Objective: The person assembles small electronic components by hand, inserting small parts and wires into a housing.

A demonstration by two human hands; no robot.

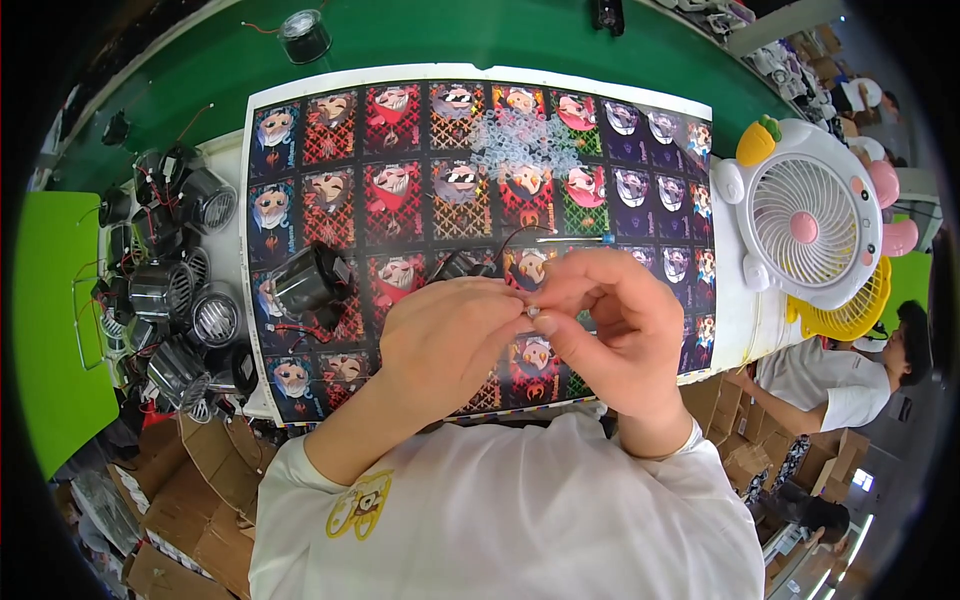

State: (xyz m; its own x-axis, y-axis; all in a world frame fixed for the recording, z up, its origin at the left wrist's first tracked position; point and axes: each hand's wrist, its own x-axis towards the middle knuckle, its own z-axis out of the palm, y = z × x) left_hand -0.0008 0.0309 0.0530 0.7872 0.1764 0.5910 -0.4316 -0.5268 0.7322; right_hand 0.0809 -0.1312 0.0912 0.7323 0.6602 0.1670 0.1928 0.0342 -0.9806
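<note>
Silvery and tiny, a light, easily dropped small part [534, 313] is being pinched between left hand [450, 340] and right hand [605, 320], fingertips closing tightly.

Centre frame: I see both hands, left hand [450, 345] and right hand [610, 320], joined over the printed sheet [330, 130]. Open sheet lies above them, broken at upper centre by a heap of clear plastic pieces [520, 140] and a screwdriver [575, 239]. A dark cylindrical part [305, 280] blocks the near left. Left edge: crowded motor parts [170, 270]. Right: a white fan [805, 225] closes that side.
</note>
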